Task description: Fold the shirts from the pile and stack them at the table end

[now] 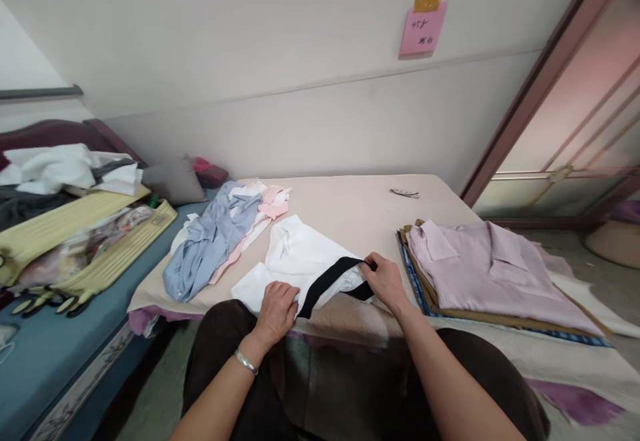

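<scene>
A white garment with a wide black band (pixel 300 249) lies partly spread at the near edge of the covered table, its band towards me. My left hand (pixel 277 309), with a silver bangle on the wrist, is closed on the garment near the left end of the band. At the band's right end, my right hand (pixel 385 282) pinches the black edge between thumb and fingers. The band's opening gapes a little between both hands, and part of its lower side shows. The exact kind of garment cannot be told.
To the right is a stack of folded clothes with a pale lilac shirt (pixel 480 268) on top. Crumpled clothes (pixel 220 228) lie at left, blue, pink and white. Glasses (pixel 404 193) rest on the table cover (pixel 345 201). A bed (pixel 30 361) holds bags and cloths.
</scene>
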A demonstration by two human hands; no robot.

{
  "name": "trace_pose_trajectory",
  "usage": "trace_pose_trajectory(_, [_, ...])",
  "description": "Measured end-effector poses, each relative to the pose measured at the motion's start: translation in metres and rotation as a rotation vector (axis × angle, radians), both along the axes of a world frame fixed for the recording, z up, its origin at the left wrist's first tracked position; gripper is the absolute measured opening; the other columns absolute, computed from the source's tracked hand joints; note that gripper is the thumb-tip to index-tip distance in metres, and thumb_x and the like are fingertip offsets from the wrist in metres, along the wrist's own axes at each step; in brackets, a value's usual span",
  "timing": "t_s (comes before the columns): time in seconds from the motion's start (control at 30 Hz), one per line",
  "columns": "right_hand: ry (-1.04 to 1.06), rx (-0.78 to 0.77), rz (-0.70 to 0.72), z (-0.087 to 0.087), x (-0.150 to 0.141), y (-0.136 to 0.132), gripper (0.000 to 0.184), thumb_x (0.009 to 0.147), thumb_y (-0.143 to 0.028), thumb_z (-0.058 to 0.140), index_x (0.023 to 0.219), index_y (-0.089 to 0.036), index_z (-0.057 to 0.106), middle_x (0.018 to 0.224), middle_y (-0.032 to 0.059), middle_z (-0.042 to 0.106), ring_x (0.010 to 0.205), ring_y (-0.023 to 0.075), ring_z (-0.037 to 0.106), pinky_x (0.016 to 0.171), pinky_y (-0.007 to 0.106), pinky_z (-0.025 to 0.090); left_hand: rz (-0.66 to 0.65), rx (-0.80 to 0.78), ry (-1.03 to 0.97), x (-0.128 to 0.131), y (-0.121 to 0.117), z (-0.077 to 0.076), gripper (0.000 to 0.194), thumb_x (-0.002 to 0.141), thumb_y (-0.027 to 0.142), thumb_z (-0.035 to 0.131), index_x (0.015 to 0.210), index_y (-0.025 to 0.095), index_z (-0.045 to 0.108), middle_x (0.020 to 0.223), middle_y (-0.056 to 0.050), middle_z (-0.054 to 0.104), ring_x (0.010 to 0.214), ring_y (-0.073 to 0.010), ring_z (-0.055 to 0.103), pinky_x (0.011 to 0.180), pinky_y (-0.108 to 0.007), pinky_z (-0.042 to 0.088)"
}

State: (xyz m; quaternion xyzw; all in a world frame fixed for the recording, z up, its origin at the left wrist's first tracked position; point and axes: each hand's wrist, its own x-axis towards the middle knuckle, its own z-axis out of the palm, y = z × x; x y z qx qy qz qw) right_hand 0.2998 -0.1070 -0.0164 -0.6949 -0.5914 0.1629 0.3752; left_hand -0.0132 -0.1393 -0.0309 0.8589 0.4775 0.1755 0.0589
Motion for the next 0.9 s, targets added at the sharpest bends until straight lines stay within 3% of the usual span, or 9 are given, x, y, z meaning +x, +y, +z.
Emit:
trace_pose_trajectory(0.13, [0.030, 0.011, 0.016, -0.001, 0.000, 0.000, 0.016, 0.079, -0.034, 0.052, 0.072, -0.023, 0.062, 0.068, 0.0021, 0.065, 0.067, 0.0185, 0.057, 0.064, 0.028, 0.036, 0.013, 0.002, 0.018, 0.003, 0.003, 0.007, 0.024, 0.088, 0.014, 0.048, 0.098, 0.021, 0.068, 0.092, -0.008, 0.062, 0.093, -0.0251, 0.054, 0.090, -0.042, 0.040])
trace_pose_trajectory(0.23, [0.041, -0.006, 0.019, 0.000, 0.000, -0.001, 0.017, 0.079, -0.035, 0.053, 0.072, -0.023, 0.063, 0.068, 0.0018, 0.065, 0.067, 0.0184, 0.057, 0.065, 0.029, 0.037, -0.056, -0.013, 0.052, 0.005, 0.002, 0.014, 0.021, 0.087, 0.012, 0.046, 0.078, 0.021, 0.063, 0.085, -0.008, 0.061, 0.089, -0.0236, 0.054, 0.086, -0.039, 0.039])
trace_pose_trajectory(0.33, [0.117, -0.019, 0.092, 0.005, 0.001, -0.002, 0.016, 0.076, -0.036, 0.057, 0.074, -0.022, 0.064, 0.070, 0.0011, 0.065, 0.069, 0.0180, 0.057, 0.066, 0.029, 0.039, -0.097, -0.112, -0.070, -0.001, 0.004, 0.018, 0.022, 0.091, 0.019, 0.045, 0.074, 0.020, 0.059, 0.081, -0.005, 0.060, 0.082, -0.0201, 0.054, 0.081, -0.034, 0.039])
trace_pose_trajectory(0.43, [0.302, -0.012, 0.212, 0.013, 0.005, -0.002, 0.023, 0.075, -0.041, 0.063, 0.084, -0.020, 0.066, 0.079, 0.0019, 0.068, 0.076, 0.0188, 0.060, 0.071, 0.029, 0.043, 0.154, -0.195, -0.412, -0.020, 0.017, 0.016, 0.027, 0.095, 0.033, 0.041, 0.078, 0.020, 0.056, 0.072, 0.000, 0.056, 0.071, -0.0159, 0.050, 0.070, -0.028, 0.039])
trace_pose_trajectory(0.53, [0.400, -0.016, 0.194, 0.017, 0.008, -0.002, 0.030, 0.075, -0.047, 0.065, 0.088, -0.019, 0.066, 0.085, 0.0048, 0.071, 0.083, 0.0209, 0.063, 0.077, 0.031, 0.047, 0.408, -0.222, -0.623, -0.045, 0.035, 0.008, 0.027, 0.090, 0.042, 0.046, 0.075, 0.020, 0.053, 0.065, 0.004, 0.048, 0.066, -0.0139, 0.044, 0.061, -0.024, 0.034])
trace_pose_trajectory(0.67, [0.263, 0.005, 0.100, 0.017, 0.011, -0.002, 0.021, 0.078, -0.040, 0.062, 0.083, -0.020, 0.065, 0.085, 0.0057, 0.072, 0.082, 0.0211, 0.065, 0.079, 0.032, 0.047, 0.479, -0.309, -0.658, -0.065, 0.043, -0.007, 0.032, 0.083, 0.047, 0.051, 0.066, 0.021, 0.045, 0.060, 0.005, 0.037, 0.060, -0.0126, 0.037, 0.055, -0.023, 0.028])
trace_pose_trajectory(0.9, [-0.067, -0.098, 0.181, 0.009, 0.013, -0.002, 0.017, 0.082, -0.026, 0.058, 0.094, -0.022, 0.068, 0.098, 0.0057, 0.075, 0.092, 0.0205, 0.067, 0.080, 0.030, 0.044, 0.453, -0.365, -0.677, -0.065, 0.038, -0.021, 0.034, 0.081, 0.050, 0.052, 0.065, 0.022, 0.041, 0.060, 0.006, 0.036, 0.060, -0.0126, 0.037, 0.054, -0.023, 0.028])
